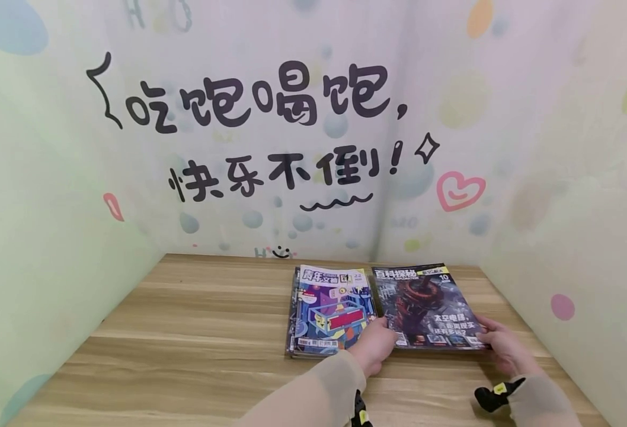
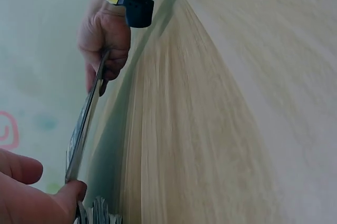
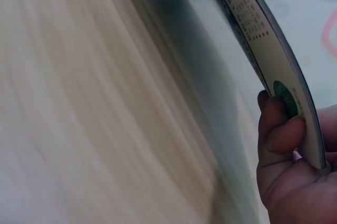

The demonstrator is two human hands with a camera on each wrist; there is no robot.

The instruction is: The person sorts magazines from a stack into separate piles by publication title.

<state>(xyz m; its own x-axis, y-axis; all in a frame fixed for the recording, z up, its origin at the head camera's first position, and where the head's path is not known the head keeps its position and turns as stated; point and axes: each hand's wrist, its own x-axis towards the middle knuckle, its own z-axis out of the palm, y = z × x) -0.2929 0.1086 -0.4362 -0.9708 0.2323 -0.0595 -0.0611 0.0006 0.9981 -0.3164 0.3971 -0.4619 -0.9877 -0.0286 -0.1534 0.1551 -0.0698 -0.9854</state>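
Note:
A magazine (image 1: 420, 305) with a dark cover and a red structure on it is held just above the table by its near corners. My left hand (image 1: 376, 345) pinches its near left corner, close beside a stack of magazines (image 1: 340, 308) with a purple, colourful top cover. At the near right corner my right hand (image 1: 507, 349) grips the same magazine; the right wrist view shows curled fingers (image 3: 281, 134) under its pale underside. The left wrist view catches the magazine (image 2: 84, 124) edge-on between both hands.
The wood-grain table (image 1: 185, 320) stretches to the left of the stack. Printed cloth walls stand at the back (image 1: 271, 225), left (image 1: 41, 237) and right (image 1: 591, 237). A black wrist camera (image 1: 497, 396) is strapped to the right wrist.

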